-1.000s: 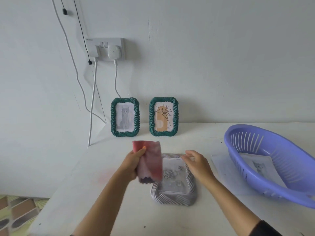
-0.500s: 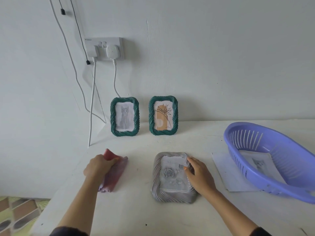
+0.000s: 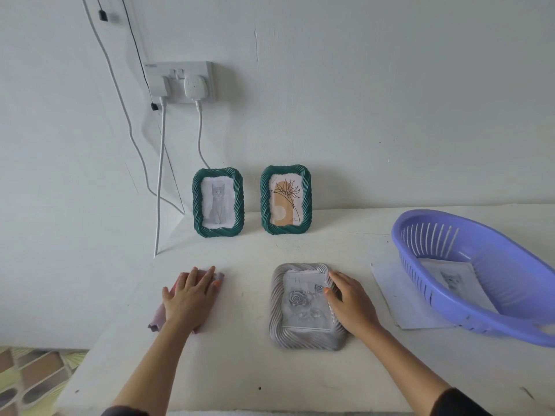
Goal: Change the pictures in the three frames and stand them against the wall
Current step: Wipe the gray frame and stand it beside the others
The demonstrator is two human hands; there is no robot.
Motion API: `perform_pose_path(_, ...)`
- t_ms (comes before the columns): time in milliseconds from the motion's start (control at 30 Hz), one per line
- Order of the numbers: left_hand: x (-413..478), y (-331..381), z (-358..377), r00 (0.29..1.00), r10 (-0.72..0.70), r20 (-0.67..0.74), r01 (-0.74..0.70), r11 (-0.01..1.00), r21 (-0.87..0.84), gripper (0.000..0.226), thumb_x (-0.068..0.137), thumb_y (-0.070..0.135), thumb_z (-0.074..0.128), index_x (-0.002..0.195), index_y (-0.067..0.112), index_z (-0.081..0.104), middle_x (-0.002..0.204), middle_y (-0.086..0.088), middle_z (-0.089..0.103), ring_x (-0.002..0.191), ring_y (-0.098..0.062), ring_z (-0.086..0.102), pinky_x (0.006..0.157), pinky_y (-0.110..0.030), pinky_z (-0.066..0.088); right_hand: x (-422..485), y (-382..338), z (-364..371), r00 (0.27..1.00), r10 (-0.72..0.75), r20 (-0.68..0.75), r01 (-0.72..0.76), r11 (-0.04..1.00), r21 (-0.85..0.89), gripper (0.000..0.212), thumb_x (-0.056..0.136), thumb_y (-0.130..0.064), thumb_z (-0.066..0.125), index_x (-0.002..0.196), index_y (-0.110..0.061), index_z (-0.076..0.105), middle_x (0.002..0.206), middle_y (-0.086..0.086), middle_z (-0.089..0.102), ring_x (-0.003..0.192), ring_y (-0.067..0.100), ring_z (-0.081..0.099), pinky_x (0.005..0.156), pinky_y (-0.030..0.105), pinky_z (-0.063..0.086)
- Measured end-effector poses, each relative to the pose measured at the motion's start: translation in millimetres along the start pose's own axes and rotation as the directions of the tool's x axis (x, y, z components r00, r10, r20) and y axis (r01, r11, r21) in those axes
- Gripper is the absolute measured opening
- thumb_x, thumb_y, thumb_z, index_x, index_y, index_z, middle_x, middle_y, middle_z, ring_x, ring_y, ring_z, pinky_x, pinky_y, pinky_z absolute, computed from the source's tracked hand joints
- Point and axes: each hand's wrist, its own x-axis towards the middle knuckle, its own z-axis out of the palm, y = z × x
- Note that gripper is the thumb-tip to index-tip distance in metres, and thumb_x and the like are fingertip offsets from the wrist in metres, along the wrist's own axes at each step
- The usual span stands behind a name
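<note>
Left hand (image 3: pixel 192 295), fingers flat together, pressing pink cloth (image 3: pixel 157 319); right hand (image 3: pixel 352 304), fingers curled, gripping grey frame (image 3: pixel 303 336) at its 3 o'clock edge

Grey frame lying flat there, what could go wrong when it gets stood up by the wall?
The right hand grips the grey frame by one edge only, so it might tip or slip while being lifted. Set down carelessly, it could knock over the nearest green frame standing at the wall.
</note>
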Motion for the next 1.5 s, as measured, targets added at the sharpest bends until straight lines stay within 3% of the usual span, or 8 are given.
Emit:
perform_pose_path(267, -14.9, 30.0, -5.9, 0.984, -0.121, -0.131, 0.096, 0.978, -0.185, 0.049, 0.097, 0.047, 0.026, 0.144, 0.036, 0.025, 0.158, -0.005, 0.012, 0.147, -0.027, 0.0, 0.114, -0.055, -0.003, -2.4, -2.5, -5.9, 0.999, 0.027, 0.03, -0.028, 0.998, 0.056, 0.051, 0.096, -0.032, 0.043, 0.143, -0.016, 0.033, 0.151, -0.001, 0.031, 0.14, 0.013, 0.026, 0.113, 0.025, 0.02)
perform_pose_path(367, -33.3, 64.1, -2.0, 0.976, -0.06, -0.208, 0.011, 0.973, -0.23, 0.047, 0.096, 0.046, 0.031, 0.138, 0.027, 0.042, 0.15, -0.008, 0.03, 0.142, -0.026, 0.019, 0.116, -0.046, 0.011, -6.8, -3.4, -8.5, 0.998, 0.06, 0.002, -0.06, 0.998, -0.006, 0.056, 0.095, -0.037, 0.042, 0.144, -0.013, 0.03, 0.153, 0.002, 0.028, 0.141, 0.014, 0.023, 0.114, 0.027, 0.019)
perform_pose_path(500, -56.8, 106.9, 10.2, 1.0, 0.005, 0.017, -0.002, 0.978, -0.207, 0.05, 0.095, 0.049, 0.032, 0.127, 0.016, 0.052, 0.138, -0.01, 0.038, 0.132, -0.029, 0.029, 0.108, -0.039, 0.026, -19.0, -10.8, -6.1, 0.983, 0.169, -0.067, -0.178, 0.967, -0.183, 0.038, 0.092, -0.04, 0.041, 0.104, -0.008, 0.058, 0.129, 0.009, 0.048, 0.126, 0.026, 0.039, 0.1, 0.032, 0.034)
perform_pose_path(700, -64.5, 126.2, 6.0, 0.99, -0.038, 0.133, 0.087, 0.919, -0.385, 0.042, 0.09, 0.031, 0.046, 0.127, 0.012, 0.051, 0.137, -0.011, 0.038, 0.13, -0.03, 0.033, 0.108, -0.036, 0.028, -22.8, -25.5, -6.3, 0.965, 0.255, -0.058, -0.259, 0.962, -0.09, 0.024, 0.084, -0.033, 0.056, 0.082, -0.01, 0.058, 0.105, 0.012, 0.052, 0.109, 0.029, 0.048, 0.08, 0.03, 0.038)
perform_pose_path(833, -58.0, 118.2, -3.3, 0.98, -0.072, 0.183, 0.187, 0.638, -0.747, 0.043, 0.082, 0.013, 0.063, 0.123, 0.007, 0.054, 0.128, -0.015, 0.052, 0.114, -0.032, 0.052, 0.098, -0.04, 0.045, -18.5, -25.2, -15.3, 0.942, 0.336, 0.015, -0.312, 0.858, 0.407, 0.011, 0.078, -0.013, 0.067, 0.078, -0.004, 0.061, 0.081, 0.01, 0.062, 0.08, 0.023, 0.058, 0.068, 0.029, 0.041)
perform_pose_path(1000, -49.1, 111.2, -27.0, 0.95, 0.063, 0.307, 0.297, 0.133, -0.946, 0.036, 0.078, -0.015, 0.055, 0.107, 0.003, 0.045, 0.087, -0.019, 0.061, 0.064, -0.028, 0.059, 0.051, -0.032, 0.051, -16.5, -28.6, -32.5, 0.91, 0.307, 0.278, -0.386, 0.383, 0.839, 0.019, 0.08, 0.004, 0.062, 0.092, -0.009, 0.055, 0.072, 0.01, 0.064, 0.058, 0.019, 0.057, 0.051, 0.026, 0.043)
perform_pose_path(1167, -42.4, 120.9, -51.1, 0.94, 0.238, 0.246, 0.247, 0.029, -0.969, 0.03, 0.078, -0.016, 0.049, 0.091, 0.011, 0.045, 0.075, -0.018, 0.06, 0.06, -0.027, 0.057, 0.048, -0.031, 0.052, -3.2, -31.4, -63.6, 0.879, 0.13, 0.458, -0.474, 0.343, 0.811, 0.013, 0.084, -0.002, 0.051, 0.08, -0.012, 0.058, 0.065, 0.002, 0.061, 0.058, 0.014, 0.058, 0.052, 0.021, 0.049)
perform_pose_path(1500, 16.9, 199.1, -96.6, 0.933, 0.353, 0.074, 0.091, -0.032, -0.995, 0.026, 0.08, -0.013, 0.048, 0.086, 0.012, 0.045, 0.084, -0.015, 0.06, 0.068, -0.027, 0.063, 0.059, -0.038, 0.057, 93.2, -24.1, -156.6, 0.896, 0.082, 0.436, -0.405, 0.553, 0.728, 0.018, 0.081, 0.001, 0.046, 0.072, -0.014, 0.054, 0.066, 0.003, 0.056, 0.057, 0.014, 0.056, 0.056, 0.022, 0.051)
